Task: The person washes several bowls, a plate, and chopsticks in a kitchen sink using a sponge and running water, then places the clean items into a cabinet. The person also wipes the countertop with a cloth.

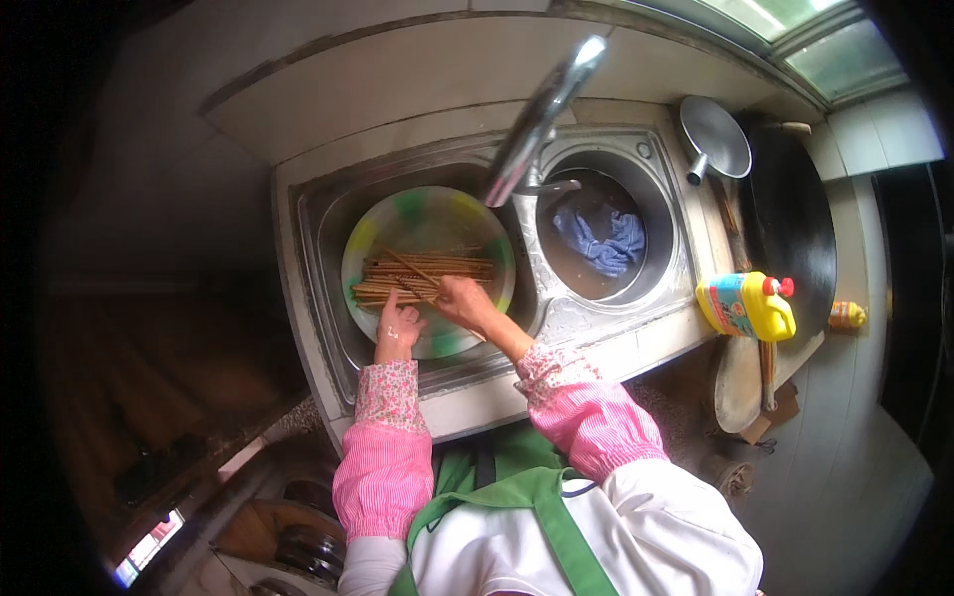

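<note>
Both my hands are over a round, multicoloured plastic basin (428,212) set in the left sink bowl. A pile of brown wooden chopsticks (425,267) lies crosswise in it. My right hand (463,302) grips at least one chopstick, which slants out past both sides of the fist; the exact number is hidden by the fingers. At the near left of the pile, my left hand (399,325) has its index finger stretched over the chopsticks and its other fingers bent. White foam shows on its back. No chopstick is plainly held in it.
The chrome faucet (548,123) leans above the divider. In the right bowl (659,257) a blue cloth (605,240) lies in murky water. To the right are a yellow detergent jug (745,307), a metal ladle (717,138), a black wok (790,205) and a wooden paddle (736,387).
</note>
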Tool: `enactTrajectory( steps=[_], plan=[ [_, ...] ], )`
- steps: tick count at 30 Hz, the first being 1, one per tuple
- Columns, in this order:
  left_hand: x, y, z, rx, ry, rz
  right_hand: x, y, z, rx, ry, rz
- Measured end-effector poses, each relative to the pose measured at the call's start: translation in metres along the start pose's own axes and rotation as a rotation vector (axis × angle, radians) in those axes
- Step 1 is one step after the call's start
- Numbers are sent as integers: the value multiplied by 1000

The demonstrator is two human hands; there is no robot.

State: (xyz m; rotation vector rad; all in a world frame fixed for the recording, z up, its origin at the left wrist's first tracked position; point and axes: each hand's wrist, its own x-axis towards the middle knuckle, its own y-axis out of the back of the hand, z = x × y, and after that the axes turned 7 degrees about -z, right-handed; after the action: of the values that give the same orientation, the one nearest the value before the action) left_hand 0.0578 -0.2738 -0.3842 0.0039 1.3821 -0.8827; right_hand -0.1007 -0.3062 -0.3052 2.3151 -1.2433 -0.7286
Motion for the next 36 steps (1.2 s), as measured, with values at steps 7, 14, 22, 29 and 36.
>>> enactTrajectory(
  steps=[7,14,22,29,36],
  plan=[
    [20,-17,-12,-147,-45,-202,56,26,38,-359,233,127],
    [30,-9,-5,-247,-230,-262,75,-27,34,-116,-138,-485],
    [17,-6,15,-250,-208,-234,42,-40,-12,-307,86,-328],
    [-78,-14,29,-226,-283,-594,-5,-31,-85,-393,243,62],
    [-99,2,27,-245,-280,-575,-27,-24,-93,-344,229,-37]
  ],
)
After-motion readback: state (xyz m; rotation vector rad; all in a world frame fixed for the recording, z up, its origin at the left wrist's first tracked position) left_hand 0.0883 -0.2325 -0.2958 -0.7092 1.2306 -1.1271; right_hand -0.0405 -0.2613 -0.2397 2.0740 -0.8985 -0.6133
